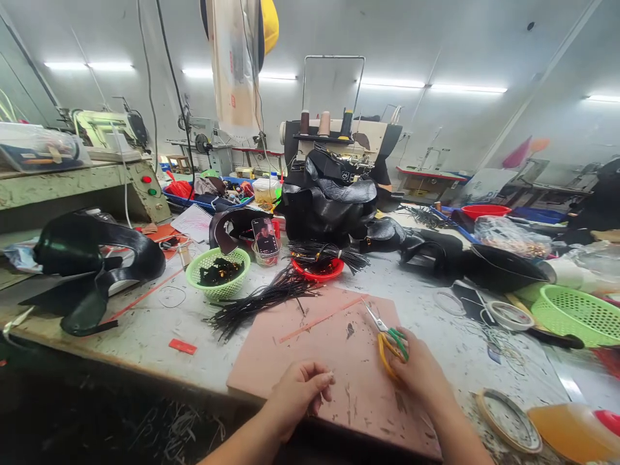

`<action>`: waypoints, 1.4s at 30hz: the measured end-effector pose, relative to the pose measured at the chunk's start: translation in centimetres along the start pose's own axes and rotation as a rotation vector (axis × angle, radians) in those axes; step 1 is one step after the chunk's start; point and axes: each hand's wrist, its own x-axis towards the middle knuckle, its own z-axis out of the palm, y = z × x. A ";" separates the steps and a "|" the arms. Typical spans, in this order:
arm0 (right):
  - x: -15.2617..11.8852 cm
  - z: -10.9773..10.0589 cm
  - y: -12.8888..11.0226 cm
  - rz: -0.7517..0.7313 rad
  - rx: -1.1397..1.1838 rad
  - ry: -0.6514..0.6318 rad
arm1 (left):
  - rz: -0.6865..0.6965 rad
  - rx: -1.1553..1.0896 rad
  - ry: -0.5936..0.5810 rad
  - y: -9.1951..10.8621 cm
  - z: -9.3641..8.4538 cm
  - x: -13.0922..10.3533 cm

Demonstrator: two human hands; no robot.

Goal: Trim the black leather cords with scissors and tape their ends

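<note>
My right hand (420,367) grips small scissors (382,325) by their yellow and green handles, blades pointing away over the right part of a pinkish board (334,361). Above the board's near edge, my left hand (299,389) is closed in a pinch; whatever lies between its fingertips is too small to make out. A thin reddish strip (320,320) rests across the board beyond both hands. Farther back, a bundle of thin black strips (264,298) reaches the board's far left corner, beside a red bowl (322,276) with more black strips over it.
A green basket (217,290) holds small black pieces, and a phone (265,234) stands behind it. Large black leather-like pieces (334,200) cover the sewing machine front. At right are a tape roll (508,420), an amber bottle (574,429) and another green basket (581,316).
</note>
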 end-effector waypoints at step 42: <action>-3.9 -1.3 -5.7 -0.189 0.833 0.037 | 0.209 0.786 -0.006 -1.7 -2.7 0.0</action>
